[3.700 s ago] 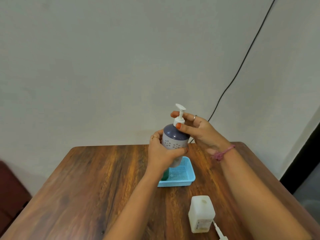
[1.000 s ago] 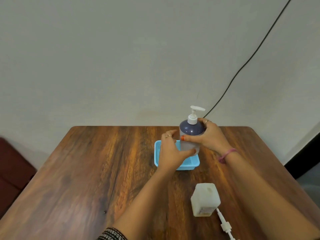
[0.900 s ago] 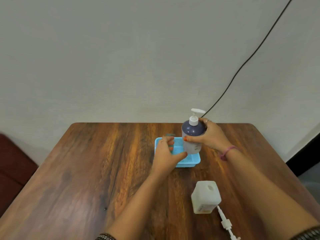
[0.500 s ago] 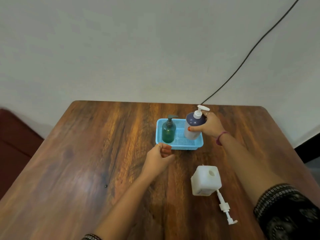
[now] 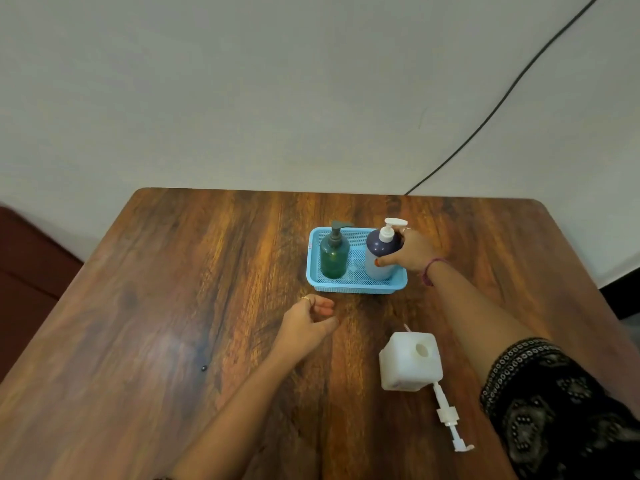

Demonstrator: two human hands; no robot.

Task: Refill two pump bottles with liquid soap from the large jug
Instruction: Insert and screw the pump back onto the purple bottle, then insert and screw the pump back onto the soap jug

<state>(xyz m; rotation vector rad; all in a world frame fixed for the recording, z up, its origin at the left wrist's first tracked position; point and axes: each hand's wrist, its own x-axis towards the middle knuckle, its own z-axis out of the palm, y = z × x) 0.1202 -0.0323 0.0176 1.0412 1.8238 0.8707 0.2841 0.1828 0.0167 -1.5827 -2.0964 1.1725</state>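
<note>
Pump bottles are both standing upright in the blue mesh basket toward the far middle of the wooden bench. Green pump bottle sits in the basket's 9 o'clock half, the navy-and-white pump bottle in the 3 o'clock half, close together but not touching as far as I can see. Right hand is wrapped around the navy one from its 3 o'clock side, thumb on the front. Left hand is loosely curled with nothing in it, down at the basket's 7 o'clock. White soap jug stands at 5 o'clock from the basket, mouth uncapped, right under the right forearm. A loose white pump head lies flat at the jug's 5 o'clock. Black cable runs down the wall behind.
</note>
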